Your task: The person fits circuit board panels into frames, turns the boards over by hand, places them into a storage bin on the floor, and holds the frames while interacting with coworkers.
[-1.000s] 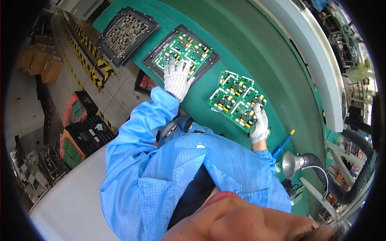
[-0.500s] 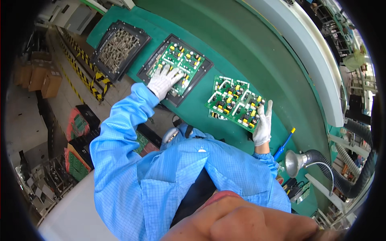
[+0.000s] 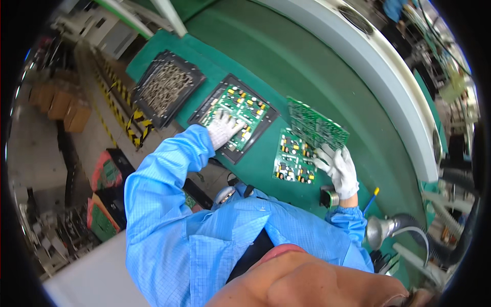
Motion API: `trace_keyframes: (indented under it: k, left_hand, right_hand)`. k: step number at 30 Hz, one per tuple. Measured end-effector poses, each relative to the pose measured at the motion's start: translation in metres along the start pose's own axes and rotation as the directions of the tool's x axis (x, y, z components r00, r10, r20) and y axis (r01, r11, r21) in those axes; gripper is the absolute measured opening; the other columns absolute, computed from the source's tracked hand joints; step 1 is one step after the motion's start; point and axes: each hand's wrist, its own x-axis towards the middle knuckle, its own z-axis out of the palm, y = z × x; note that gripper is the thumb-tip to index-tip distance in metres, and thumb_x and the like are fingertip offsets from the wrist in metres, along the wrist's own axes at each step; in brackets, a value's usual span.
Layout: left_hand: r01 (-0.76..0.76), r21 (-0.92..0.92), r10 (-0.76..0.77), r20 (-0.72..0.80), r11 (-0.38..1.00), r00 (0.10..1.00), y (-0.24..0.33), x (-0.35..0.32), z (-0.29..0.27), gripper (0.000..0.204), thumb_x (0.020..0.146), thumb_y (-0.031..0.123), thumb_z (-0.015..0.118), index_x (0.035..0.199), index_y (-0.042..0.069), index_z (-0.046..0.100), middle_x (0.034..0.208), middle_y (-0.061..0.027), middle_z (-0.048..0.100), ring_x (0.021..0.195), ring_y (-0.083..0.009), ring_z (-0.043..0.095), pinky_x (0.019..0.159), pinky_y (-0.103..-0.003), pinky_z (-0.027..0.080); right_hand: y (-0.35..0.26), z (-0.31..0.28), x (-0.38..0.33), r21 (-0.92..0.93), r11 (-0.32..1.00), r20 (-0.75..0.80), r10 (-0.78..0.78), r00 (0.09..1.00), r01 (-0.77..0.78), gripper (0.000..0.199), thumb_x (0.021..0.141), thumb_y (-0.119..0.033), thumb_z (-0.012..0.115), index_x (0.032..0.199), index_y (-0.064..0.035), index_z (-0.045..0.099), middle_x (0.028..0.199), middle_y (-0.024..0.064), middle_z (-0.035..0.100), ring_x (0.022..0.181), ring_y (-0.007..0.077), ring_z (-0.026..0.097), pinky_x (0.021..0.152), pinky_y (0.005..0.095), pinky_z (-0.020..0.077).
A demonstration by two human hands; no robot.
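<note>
On the left, a green circuit board point(image 3: 250, 103) with yellow and black components lies in a black frame tray point(image 3: 267, 123). My left hand point(image 3: 225, 130), in a white glove, rests on its near-left part with fingers spread. Gloved in white too, my right hand point(image 3: 339, 173) pinches the lower edge of a second circuit board point(image 3: 318, 124). That board is tilted up, its solder side facing me. Beneath and to its left, another circuit board point(image 3: 287, 165) lies flat on the green bench point(image 3: 261, 171), component side up, partly covered by the raised one.
A stack of black trays point(image 3: 169, 87) filled with metal pieces stands at the far left. Beside my right wrist sits a small black part point(image 3: 329, 196). A blue tool with a yellow tip point(image 3: 372, 198) and a metal fume-hose funnel point(image 3: 377, 231) are at the right.
My right hand has lifted and tipped up the upper board, so its solder side now shows and the board below is more exposed. My left hand stays on the board in the tray.
</note>
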Motion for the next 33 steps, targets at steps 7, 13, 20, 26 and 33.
trace_keyframes:
  k: [7,13,20,26,33]
  left_hand:
    - [-0.047,-0.072,0.046,-0.01,0.996,0.999,-0.003,0.003,0.007,0.056,0.092,0.014,0.046,0.145,0.022,0.034,0.12,-0.0196,0.055,0.119,-0.0396,0.051,0.107,-0.062,0.033]
    - [-0.103,-0.093,0.092,-0.114,0.99,0.989,-0.007,-0.016,-0.004,0.063,0.089,0.014,0.049,0.149,0.023,0.032,0.115,-0.0182,0.057,0.114,-0.0388,0.055,0.098,-0.051,0.045]
    - [-0.109,-0.368,-0.044,-0.384,0.923,0.922,-0.035,-0.012,-0.066,0.062,0.066,0.004,0.062,0.127,0.009,0.053,0.098,-0.0157,0.065,0.095,-0.035,0.062,0.081,-0.047,0.05]
    - [-0.148,-0.303,-0.06,-0.582,0.941,0.811,-0.053,-0.005,-0.072,0.051,0.069,-0.002,0.063,0.119,0.004,0.058,0.115,-0.0164,0.064,0.108,-0.0344,0.061,0.096,-0.044,0.049]
    - [-0.222,-0.219,0.016,-0.676,0.95,0.737,-0.064,0.02,-0.071,0.047,0.072,-0.002,0.066,0.117,0.008,0.056,0.105,-0.0114,0.066,0.093,-0.0296,0.065,0.082,-0.042,0.054]
  right_hand:
    - [0.004,-0.039,0.039,-0.528,0.813,-0.476,-0.043,0.879,-0.246,0.039,0.094,-0.033,0.062,0.114,-0.0018,0.049,0.066,0.0177,0.065,0.048,0.0288,0.064,0.042,0.0351,0.0541]
    - [-0.028,-0.013,0.039,-0.687,0.567,-0.504,0.077,0.86,-0.453,0.05,0.095,-0.039,0.059,0.124,-0.0004,0.048,0.053,0.0153,0.058,0.035,0.0251,0.055,0.031,0.0339,0.0405]
    - [-0.03,-0.03,0.056,-0.881,0.385,-0.321,-0.055,0.946,-0.276,0.05,0.097,-0.04,0.047,0.125,0.0017,0.05,0.05,0.0135,0.055,0.033,0.0221,0.053,0.036,0.0331,0.0406]
    - [-0.07,0.025,0.084,-0.859,-0.005,-0.51,0.082,0.856,-0.512,0.037,0.099,-0.039,0.042,0.103,-0.0094,0.064,0.082,0.0185,0.067,0.08,0.0336,0.065,0.073,0.0411,0.0513]
    - [0.011,-0.134,0.083,-0.969,-0.248,0.099,-0.318,0.943,0.018,0.026,0.096,-0.029,0.056,0.114,-0.0133,0.066,0.099,0.0132,0.07,0.086,0.0296,0.067,0.074,0.0364,0.0519]
